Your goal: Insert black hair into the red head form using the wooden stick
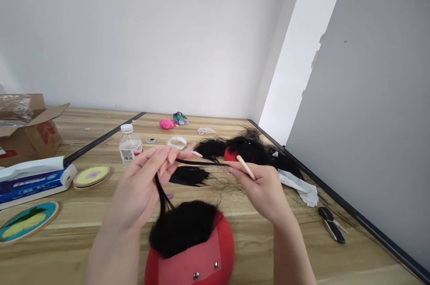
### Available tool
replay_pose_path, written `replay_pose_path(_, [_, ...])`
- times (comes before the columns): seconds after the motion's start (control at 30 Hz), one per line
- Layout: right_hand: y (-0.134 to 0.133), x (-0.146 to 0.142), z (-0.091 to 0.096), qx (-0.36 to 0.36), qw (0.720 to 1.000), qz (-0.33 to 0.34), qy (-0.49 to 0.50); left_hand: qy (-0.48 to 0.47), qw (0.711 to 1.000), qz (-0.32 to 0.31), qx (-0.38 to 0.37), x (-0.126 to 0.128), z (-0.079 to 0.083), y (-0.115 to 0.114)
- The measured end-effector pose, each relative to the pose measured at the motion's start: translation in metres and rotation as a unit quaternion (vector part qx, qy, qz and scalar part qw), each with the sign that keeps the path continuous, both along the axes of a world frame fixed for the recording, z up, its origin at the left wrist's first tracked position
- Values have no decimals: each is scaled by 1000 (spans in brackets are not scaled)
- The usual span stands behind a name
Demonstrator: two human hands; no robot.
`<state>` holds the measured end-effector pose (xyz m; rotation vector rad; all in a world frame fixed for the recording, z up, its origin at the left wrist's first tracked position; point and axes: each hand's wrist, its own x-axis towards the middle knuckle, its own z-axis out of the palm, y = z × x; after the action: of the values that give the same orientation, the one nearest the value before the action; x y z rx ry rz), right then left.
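Note:
A red rounded form (227,240) is at the bottom middle, with a patch of black hair (186,227) on top and a see-through strip with two metal studs (196,276) across its front. From that patch a strand of black hair (201,163) rises to my left hand (143,186), which pinches it between closed fingers. It then stretches nearly level to the fingertips of my right hand (265,191), closed on its end. A thin pale stick (246,167) is also gripped there, pointing up and left.
Behind lie loose black hair (190,176) and a second red form (231,154) under hair. Scissors-like snips (332,224) and white cloth (300,188) sit right. To the left are a water bottle (130,145), tissue pack (36,182), embroidery hoops (92,176) and cardboard box (33,135).

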<state>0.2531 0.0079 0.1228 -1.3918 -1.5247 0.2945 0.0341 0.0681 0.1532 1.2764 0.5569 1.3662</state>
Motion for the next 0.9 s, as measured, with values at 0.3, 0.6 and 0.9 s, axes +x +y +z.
replay_pose_path(0.3, [-7, -10, 16, -3, 985, -36, 170, -60, 997, 20, -48, -13, 4, 7])
replay_pose_path(0.6, [1, -56, 8, -95, 964, 155, 195, 45, 997, -60, 35, 44, -15, -8])
replay_pose_path(0.9, [10, -49, 8, -50, 949, 188, 249, 115, 984, -56, 122, 48, -23, -3])
